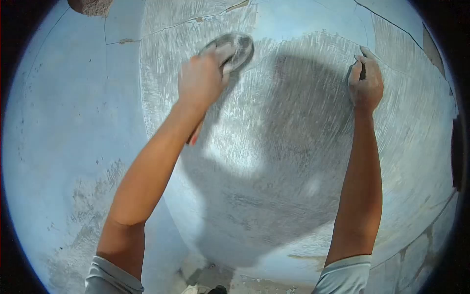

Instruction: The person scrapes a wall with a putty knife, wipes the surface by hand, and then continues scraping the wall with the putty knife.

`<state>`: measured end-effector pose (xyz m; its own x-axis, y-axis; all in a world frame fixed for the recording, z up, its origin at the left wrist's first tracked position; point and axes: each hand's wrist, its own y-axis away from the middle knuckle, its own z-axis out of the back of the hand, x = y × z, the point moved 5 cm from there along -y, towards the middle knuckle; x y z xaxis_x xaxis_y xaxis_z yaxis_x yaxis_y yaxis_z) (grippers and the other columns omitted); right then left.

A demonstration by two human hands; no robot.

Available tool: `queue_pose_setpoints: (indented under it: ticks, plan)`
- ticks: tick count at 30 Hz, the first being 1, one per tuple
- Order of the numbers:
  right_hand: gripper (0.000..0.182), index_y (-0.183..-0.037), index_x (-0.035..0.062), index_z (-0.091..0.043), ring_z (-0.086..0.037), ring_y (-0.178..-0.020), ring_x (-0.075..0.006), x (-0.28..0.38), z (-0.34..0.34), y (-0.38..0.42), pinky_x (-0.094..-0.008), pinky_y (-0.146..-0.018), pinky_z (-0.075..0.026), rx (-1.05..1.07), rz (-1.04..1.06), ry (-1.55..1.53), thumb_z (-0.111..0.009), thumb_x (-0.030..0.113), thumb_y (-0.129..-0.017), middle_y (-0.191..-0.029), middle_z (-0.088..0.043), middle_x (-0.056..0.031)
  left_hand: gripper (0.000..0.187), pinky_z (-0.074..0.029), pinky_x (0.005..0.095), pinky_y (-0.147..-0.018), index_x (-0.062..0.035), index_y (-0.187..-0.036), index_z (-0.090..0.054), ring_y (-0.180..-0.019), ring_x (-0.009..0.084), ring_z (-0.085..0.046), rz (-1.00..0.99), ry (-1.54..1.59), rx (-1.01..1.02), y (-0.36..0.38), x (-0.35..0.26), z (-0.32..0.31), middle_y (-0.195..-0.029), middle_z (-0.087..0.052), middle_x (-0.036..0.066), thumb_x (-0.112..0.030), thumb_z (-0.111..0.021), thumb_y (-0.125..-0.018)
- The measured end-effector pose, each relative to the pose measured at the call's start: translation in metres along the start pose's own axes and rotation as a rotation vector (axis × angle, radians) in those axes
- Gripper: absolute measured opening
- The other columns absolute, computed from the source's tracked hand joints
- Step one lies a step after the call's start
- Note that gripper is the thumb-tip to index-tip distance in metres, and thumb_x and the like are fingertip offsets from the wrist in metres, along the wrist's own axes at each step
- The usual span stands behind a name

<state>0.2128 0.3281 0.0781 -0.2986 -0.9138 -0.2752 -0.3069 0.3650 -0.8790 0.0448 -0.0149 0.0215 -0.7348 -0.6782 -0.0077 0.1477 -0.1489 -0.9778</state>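
Trowel (234, 49), a rounded grey blade, lies flat against the wall (303, 147) high in the head view, left of centre, with the left hand (201, 81) closed round its grip from below. The blade tilts up to the right and is blurred; its edge touches the scraped plaster. A reddish bit of handle (195, 137) shows under the left wrist, though how it joins the blade cannot be told.

The right hand (366, 81) is raised to about the same height, well apart from the left, at the upper right. Its fingers are curled tight on a small dark tool (361, 72), only a sliver of which shows between thumb and fingers; what kind of tool it is cannot be made out. The hand presses against the wall at the rim of the worked patch.

The wall is pale blue, with a broad grey-white area of fine scratch marks spreading between and below both hands. The person's shadow (274, 196) falls dark across the middle of that patch. Thin cracks (382, 17) run along the top, and a flaked, rough strip (83, 215) marks the lower left. Both bare forearms reach up from grey sleeves (345, 274) at the bottom edge.
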Motion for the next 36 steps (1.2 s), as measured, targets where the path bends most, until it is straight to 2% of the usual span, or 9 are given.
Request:
queue_pose_setpoints:
  ticks: [4,7,9,16,20,23,27,31,36]
  plan:
    - [0.017,-0.105,0.0075,-0.078,-0.077,-0.106,-0.0263,0.004,0.002,-0.001,-0.0385,-0.095,-0.061,-0.011,-0.006,0.014,-0.066,0.011,-0.094,-0.126,-0.079,-0.0077,0.046,-0.063,0.0495,-0.087,-0.0272,-0.132,-0.075,-0.100,0.0386,-0.076,-0.084,0.038,-0.041,-0.006,0.007,0.002,-0.125,-0.075,0.015,-0.022,-0.081,-0.087]
    - [0.015,-0.105,0.0062,-0.077,-0.077,-0.107,-0.0257,0.003,0.001,0.000,-0.0381,-0.094,-0.061,-0.009,0.014,0.013,-0.065,0.012,-0.097,-0.127,-0.078,-0.0068,0.047,-0.063,0.0500,-0.087,-0.0294,-0.134,-0.075,-0.100,0.0382,-0.076,0.095,-0.121,0.061,-0.064,-0.005,0.017,-0.126,-0.074,0.016,-0.023,-0.079,-0.088]
    - [0.016,-0.106,0.0063,-0.077,-0.077,-0.107,-0.0257,0.001,0.000,-0.001,-0.0384,-0.094,-0.061,0.011,-0.002,0.015,-0.065,0.012,-0.097,-0.127,-0.078,-0.0070,0.045,-0.063,0.0503,-0.087,-0.0296,-0.133,-0.075,-0.100,0.0384,-0.076,0.074,-0.100,0.023,-0.071,0.000,0.013,-0.123,-0.076,0.016,-0.025,-0.079,-0.088]
    - [0.018,-0.106,0.0062,-0.078,-0.077,-0.106,-0.0266,0.002,0.001,0.000,-0.0383,-0.094,-0.061,-0.027,0.029,0.024,-0.064,0.013,-0.096,-0.125,-0.079,-0.0071,0.040,-0.063,0.0491,-0.087,-0.0264,-0.129,-0.077,-0.099,0.0371,-0.076,-0.152,0.027,-0.091,0.037,0.009,-0.010,-0.112,-0.078,0.016,-0.025,-0.079,-0.089]
    - [0.018,-0.107,0.0063,-0.077,-0.076,-0.108,-0.0268,0.001,0.001,0.000,-0.0388,-0.095,-0.060,-0.007,-0.001,-0.019,-0.064,0.013,-0.096,-0.126,-0.078,-0.0072,0.037,-0.063,0.0491,-0.084,-0.0200,-0.125,-0.078,-0.095,0.0384,-0.076,-0.049,0.017,-0.094,-0.023,-0.006,0.008,-0.111,-0.078,0.017,-0.024,-0.079,-0.088]
    - [0.018,-0.107,0.0066,-0.077,-0.077,-0.107,-0.0270,0.001,0.001,0.000,-0.0392,-0.095,-0.061,-0.016,0.010,-0.007,-0.064,0.014,-0.096,-0.126,-0.078,-0.0072,0.036,-0.063,0.0493,-0.085,-0.0231,-0.125,-0.078,-0.094,0.0391,-0.076,0.076,-0.147,0.015,-0.062,-0.003,0.006,-0.113,-0.078,0.016,-0.022,-0.078,-0.089]
    - [0.018,-0.107,0.0073,-0.077,-0.077,-0.106,-0.0274,-0.004,-0.002,0.003,-0.0401,-0.095,-0.061,-0.008,-0.005,-0.013,-0.065,0.014,-0.096,-0.126,-0.079,-0.0068,0.043,-0.062,0.0476,-0.091,-0.0269,-0.130,-0.076,-0.100,0.0381,-0.076,-0.031,0.090,-0.051,-0.005,0.002,0.000,-0.122,-0.076,0.017,-0.020,-0.077,-0.088]
    - [0.018,-0.108,0.0075,-0.077,-0.077,-0.107,-0.0269,-0.002,-0.001,0.003,-0.0406,-0.096,-0.061,0.000,-0.006,0.003,-0.065,0.014,-0.096,-0.126,-0.079,-0.0062,0.047,-0.062,0.0482,-0.093,-0.0286,-0.132,-0.075,-0.105,0.0376,-0.075,-0.051,0.060,-0.045,0.023,0.008,-0.007,-0.132,-0.073,0.018,-0.019,-0.078,-0.086]
    - [0.019,-0.109,0.0076,-0.078,-0.077,-0.107,-0.0266,-0.003,-0.003,0.001,-0.0403,-0.096,-0.060,0.010,-0.010,0.006,-0.065,0.014,-0.096,-0.126,-0.079,-0.0060,0.044,-0.062,0.0487,-0.093,-0.0280,-0.132,-0.076,-0.104,0.0387,-0.076,0.084,-0.069,0.032,-0.064,-0.006,0.009,-0.122,-0.076,0.017,-0.023,-0.078,-0.088]
